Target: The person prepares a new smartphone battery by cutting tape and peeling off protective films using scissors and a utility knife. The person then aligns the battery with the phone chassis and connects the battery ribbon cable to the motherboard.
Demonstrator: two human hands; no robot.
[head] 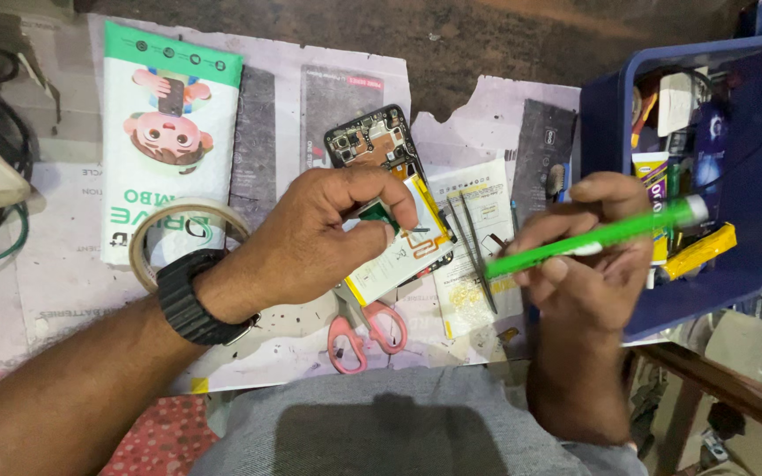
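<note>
I pinch a small green part [379, 214] between the thumb and fingertips of my left hand [328, 234], right above the opened phone [390, 198] lying back-up on the paper-covered bench, so it stays close over the battery. My right hand [575, 256] is closed around a green pen-like tool [597, 238], angled toward the phone, with the tweezers [472, 242] just beside it.

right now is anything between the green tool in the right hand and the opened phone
Yes. The left hand, pinching a small green part, covers the middle of the opened phone. Tweezers lie on the paper between phone and green tool.
</note>
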